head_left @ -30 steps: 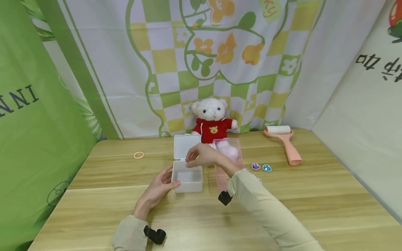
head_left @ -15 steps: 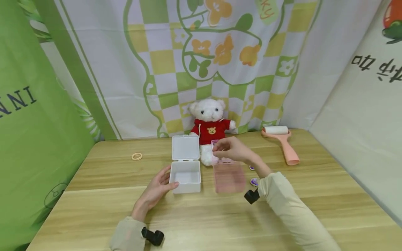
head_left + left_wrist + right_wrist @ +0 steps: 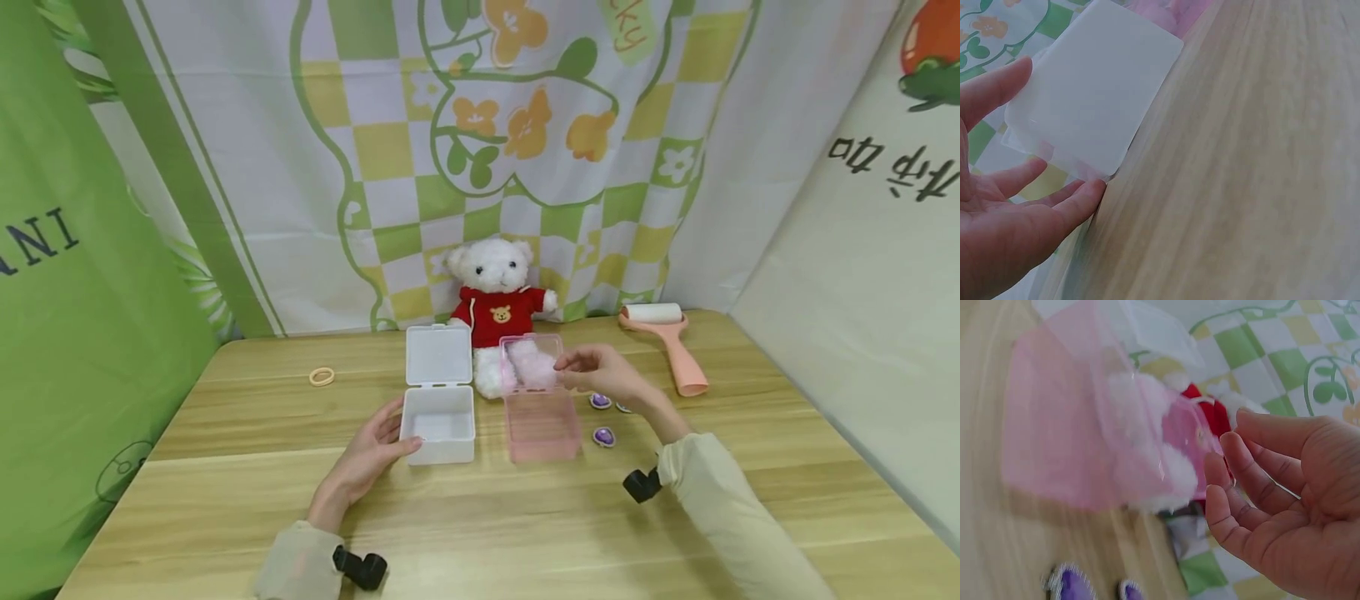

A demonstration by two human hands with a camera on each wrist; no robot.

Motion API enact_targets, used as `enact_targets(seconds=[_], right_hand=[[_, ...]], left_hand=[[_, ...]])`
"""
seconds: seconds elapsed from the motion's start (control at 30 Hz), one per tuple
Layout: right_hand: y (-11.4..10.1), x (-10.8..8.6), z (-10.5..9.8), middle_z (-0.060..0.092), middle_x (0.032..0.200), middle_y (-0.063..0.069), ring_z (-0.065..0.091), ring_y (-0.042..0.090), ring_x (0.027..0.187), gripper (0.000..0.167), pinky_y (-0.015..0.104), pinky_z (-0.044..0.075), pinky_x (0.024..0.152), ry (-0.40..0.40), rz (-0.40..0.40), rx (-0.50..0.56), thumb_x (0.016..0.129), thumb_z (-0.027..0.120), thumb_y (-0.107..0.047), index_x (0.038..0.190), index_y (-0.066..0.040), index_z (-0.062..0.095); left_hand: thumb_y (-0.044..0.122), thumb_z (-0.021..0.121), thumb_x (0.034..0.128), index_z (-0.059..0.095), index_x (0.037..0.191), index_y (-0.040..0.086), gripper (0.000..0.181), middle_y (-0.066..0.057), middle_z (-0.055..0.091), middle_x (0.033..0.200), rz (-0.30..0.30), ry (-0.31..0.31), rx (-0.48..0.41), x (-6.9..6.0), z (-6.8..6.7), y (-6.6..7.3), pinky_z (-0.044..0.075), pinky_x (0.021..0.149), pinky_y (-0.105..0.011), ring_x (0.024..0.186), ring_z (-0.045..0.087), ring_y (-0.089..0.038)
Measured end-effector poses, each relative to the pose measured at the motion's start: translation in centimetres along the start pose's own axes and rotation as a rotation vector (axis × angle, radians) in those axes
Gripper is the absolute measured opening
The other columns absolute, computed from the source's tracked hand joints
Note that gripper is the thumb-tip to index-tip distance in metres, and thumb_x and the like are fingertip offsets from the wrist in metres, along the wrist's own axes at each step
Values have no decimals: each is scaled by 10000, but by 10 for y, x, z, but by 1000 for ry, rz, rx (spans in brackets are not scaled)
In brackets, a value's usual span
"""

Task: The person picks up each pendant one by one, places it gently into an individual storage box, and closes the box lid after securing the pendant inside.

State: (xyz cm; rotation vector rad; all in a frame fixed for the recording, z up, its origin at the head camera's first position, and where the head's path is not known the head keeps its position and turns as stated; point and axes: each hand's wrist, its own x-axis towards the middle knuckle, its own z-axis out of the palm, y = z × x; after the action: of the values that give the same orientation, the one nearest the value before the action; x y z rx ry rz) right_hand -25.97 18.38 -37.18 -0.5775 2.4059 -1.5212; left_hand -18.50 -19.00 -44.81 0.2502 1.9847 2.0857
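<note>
In the head view my left hand (image 3: 363, 457) holds the open white box (image 3: 442, 451), thumb at its front and fingers along its left side. The left wrist view shows the same hand (image 3: 1025, 212) at the white box (image 3: 1100, 87). The open pink box (image 3: 545, 450) stands right of it. My right hand (image 3: 611, 375) is beside the pink box's raised lid, fingers loosely bent; whether they touch it is unclear. In the right wrist view, that hand (image 3: 1291, 487) shows nothing between its fingertips, with the pink box (image 3: 1054, 419) beyond.
A white teddy bear in a red top (image 3: 497, 321) sits behind the boxes. Purple gems (image 3: 603, 437) lie right of the pink box, one gem partly under my right hand. A pink-handled roller (image 3: 678, 358) is at the back right, a yellow ring (image 3: 322, 377) at left.
My right hand has moved right, from above the white box past the pink box's lid, uncovering the pink box. My left hand has stayed at the white box.
</note>
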Motion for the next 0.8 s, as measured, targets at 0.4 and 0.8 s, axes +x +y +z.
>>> enact_targets(seconds=[0.4,0.8], right_hand=[[49,-31,-36,663,948,103,628,147,819,403,303,544,702,132,121,19,917,638,-126,1174,165,530],[87,-40,-49,667,854,-46,626,82,765,425,240,541,684,254,227,190,927,626,-118,1196,183,492]], left_hand=[[7,660,865,161,1517,23,821,-303,284,1481,2,6,10,1,1,3,389,1043,-397,1346,325,-416],[12,658,867,157,1517,26,821,-298,282,1483,-10,3,-8,0,1,1,404,1028,-366,1340,335,-405]])
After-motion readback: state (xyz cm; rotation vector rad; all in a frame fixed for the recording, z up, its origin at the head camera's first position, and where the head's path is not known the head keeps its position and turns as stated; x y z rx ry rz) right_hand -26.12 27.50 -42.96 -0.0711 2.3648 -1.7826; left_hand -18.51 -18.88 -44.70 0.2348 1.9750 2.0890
